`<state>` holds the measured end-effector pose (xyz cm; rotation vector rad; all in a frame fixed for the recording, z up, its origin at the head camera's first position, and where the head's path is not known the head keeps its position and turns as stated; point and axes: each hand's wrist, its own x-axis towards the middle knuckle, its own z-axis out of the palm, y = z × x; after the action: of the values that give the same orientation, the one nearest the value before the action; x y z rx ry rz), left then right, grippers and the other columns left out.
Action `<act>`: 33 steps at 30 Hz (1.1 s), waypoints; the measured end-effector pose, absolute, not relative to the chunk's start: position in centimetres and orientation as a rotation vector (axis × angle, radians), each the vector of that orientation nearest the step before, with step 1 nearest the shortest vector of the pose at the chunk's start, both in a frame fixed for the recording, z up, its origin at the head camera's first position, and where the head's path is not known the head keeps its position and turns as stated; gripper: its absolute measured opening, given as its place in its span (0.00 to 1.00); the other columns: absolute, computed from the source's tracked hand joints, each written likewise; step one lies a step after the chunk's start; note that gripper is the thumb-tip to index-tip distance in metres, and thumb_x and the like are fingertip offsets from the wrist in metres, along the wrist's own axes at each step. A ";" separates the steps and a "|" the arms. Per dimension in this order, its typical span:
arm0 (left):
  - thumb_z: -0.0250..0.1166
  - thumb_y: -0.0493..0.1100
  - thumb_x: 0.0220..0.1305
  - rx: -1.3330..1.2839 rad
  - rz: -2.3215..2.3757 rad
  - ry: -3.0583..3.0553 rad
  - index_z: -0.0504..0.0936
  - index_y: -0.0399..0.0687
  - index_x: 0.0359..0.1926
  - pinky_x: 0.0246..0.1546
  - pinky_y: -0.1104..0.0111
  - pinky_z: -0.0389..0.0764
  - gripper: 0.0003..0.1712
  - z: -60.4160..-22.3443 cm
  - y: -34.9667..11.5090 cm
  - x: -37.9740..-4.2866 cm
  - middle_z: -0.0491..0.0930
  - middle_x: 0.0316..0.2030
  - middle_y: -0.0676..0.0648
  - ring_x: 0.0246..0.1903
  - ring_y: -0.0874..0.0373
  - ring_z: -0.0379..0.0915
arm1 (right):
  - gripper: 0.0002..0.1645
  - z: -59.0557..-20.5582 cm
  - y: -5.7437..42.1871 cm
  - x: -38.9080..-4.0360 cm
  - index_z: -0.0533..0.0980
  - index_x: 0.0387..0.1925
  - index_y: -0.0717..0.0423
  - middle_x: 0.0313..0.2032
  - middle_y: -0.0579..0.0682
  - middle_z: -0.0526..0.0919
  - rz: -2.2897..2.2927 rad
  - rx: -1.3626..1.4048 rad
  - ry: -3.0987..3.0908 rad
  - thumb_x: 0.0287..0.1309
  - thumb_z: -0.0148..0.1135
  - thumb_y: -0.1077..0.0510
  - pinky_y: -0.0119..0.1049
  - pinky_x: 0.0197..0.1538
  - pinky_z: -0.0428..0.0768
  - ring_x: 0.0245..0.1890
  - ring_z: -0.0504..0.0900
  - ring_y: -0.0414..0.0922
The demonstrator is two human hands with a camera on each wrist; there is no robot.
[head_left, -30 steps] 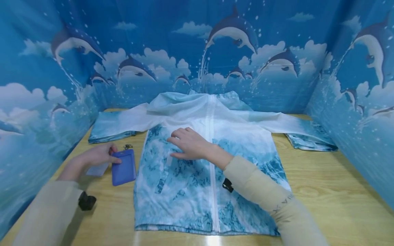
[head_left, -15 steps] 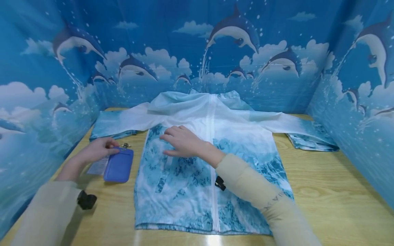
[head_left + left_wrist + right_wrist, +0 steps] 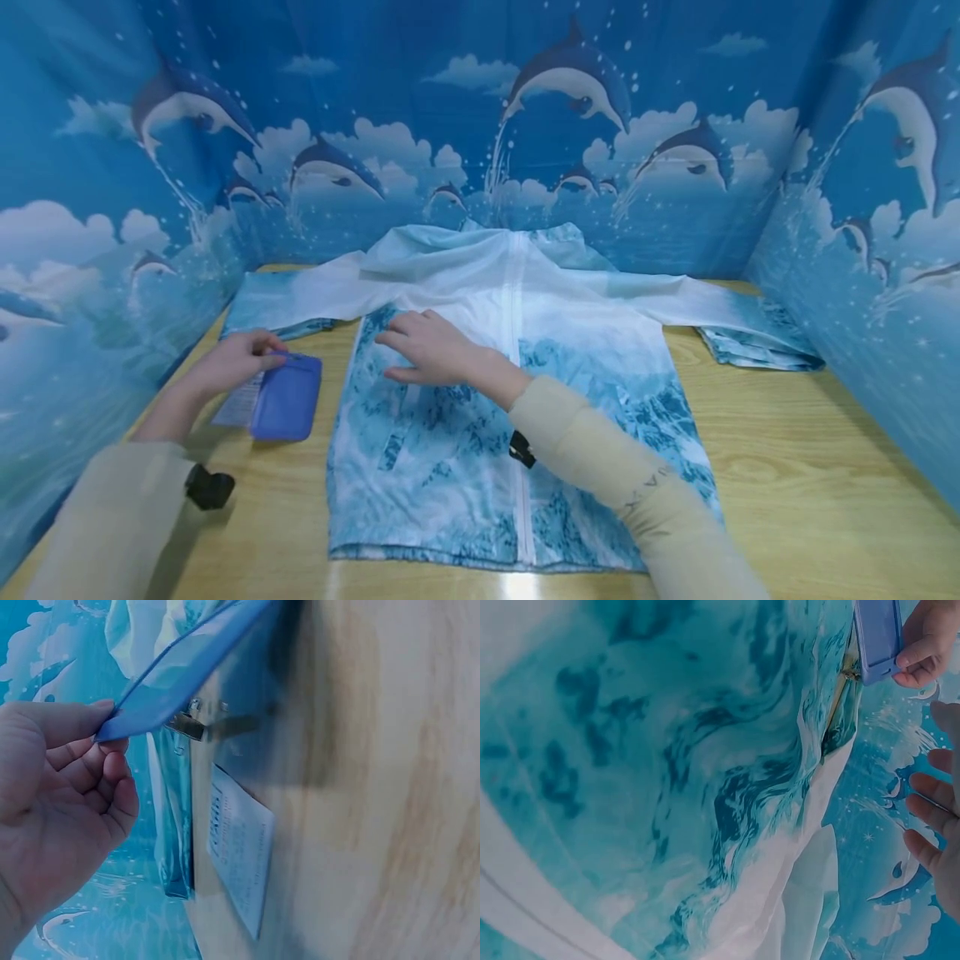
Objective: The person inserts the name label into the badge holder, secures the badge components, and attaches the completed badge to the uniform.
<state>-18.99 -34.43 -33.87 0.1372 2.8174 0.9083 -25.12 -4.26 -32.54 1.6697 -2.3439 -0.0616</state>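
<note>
At the left of the head view, your left hand pinches the blue badge holder by its top edge, the thumb and forefinger clamped on one corner. You have the holder tilted and raised off the wooden table, with its shadow below it in the left wrist view. A metal clip shows just beside its pinched end. Near the holder, towards the lower left, a printed white card lies on the table, partly behind the holder in the head view.

Your right hand is over the jacket at the middle of the frame, fingers apart and holding nothing; it seems to hover, though you can't quite tell from this angle whether it touches the cloth. The blue-and-white jacket lies zipped, sleeves out to both sides. Behind it, across the upper frame, hangs a dolphin-print curtain.
</note>
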 end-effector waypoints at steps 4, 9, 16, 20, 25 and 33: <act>0.50 0.43 0.70 0.173 0.926 2.825 0.70 0.30 0.51 0.33 0.59 0.73 0.19 -33.3 -34.4 -19.0 0.74 0.40 0.38 0.39 0.47 0.70 | 0.28 -32.6 -4.8 -25.1 0.70 0.58 0.50 0.51 0.48 0.74 -0.043 1.658 -2.358 0.63 0.51 0.40 0.37 0.47 0.71 0.51 0.71 0.43; 0.49 0.43 0.71 0.167 0.967 2.834 0.69 0.31 0.52 0.36 0.57 0.73 0.18 -32.5 -34.0 -18.8 0.73 0.42 0.37 0.41 0.46 0.70 | 0.27 -32.7 -5.5 -25.1 0.70 0.58 0.49 0.51 0.47 0.74 0.006 1.641 -2.406 0.63 0.52 0.40 0.37 0.47 0.71 0.50 0.72 0.42; 0.49 0.46 0.71 0.154 0.966 2.869 0.69 0.36 0.54 0.37 0.57 0.72 0.19 -31.7 -33.3 -18.7 0.74 0.43 0.38 0.42 0.45 0.70 | 0.28 -32.9 -6.8 -25.2 0.71 0.57 0.50 0.48 0.46 0.75 0.105 1.601 -2.457 0.62 0.53 0.39 0.33 0.40 0.72 0.44 0.74 0.40; 0.49 0.46 0.71 0.157 0.965 2.883 0.69 0.37 0.55 0.37 0.57 0.72 0.20 -31.3 -32.9 -18.7 0.73 0.43 0.39 0.43 0.46 0.70 | 0.29 -32.8 -7.6 -25.3 0.69 0.59 0.50 0.49 0.47 0.75 0.204 1.553 -2.544 0.62 0.52 0.39 0.31 0.41 0.73 0.43 0.75 0.39; 0.50 0.45 0.71 0.180 0.976 2.902 0.69 0.36 0.55 0.37 0.56 0.72 0.19 -31.0 -32.4 -18.9 0.74 0.40 0.41 0.40 0.48 0.70 | 0.30 -32.8 -8.4 -25.3 0.68 0.60 0.50 0.52 0.47 0.74 0.366 1.465 -2.664 0.62 0.53 0.40 0.32 0.48 0.72 0.48 0.73 0.40; 0.49 0.43 0.71 0.222 1.018 2.909 0.70 0.36 0.53 0.39 0.53 0.72 0.16 -30.5 -31.6 -19.1 0.76 0.40 0.40 0.39 0.48 0.72 | 0.27 -32.8 -9.2 -25.3 0.69 0.60 0.55 0.51 0.50 0.76 0.763 1.334 -2.793 0.64 0.53 0.45 0.29 0.44 0.72 0.47 0.74 0.41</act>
<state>-19.09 -31.64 -30.53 0.2219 2.9093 1.0182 -25.34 -9.19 -32.80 1.3339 -2.7934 0.7625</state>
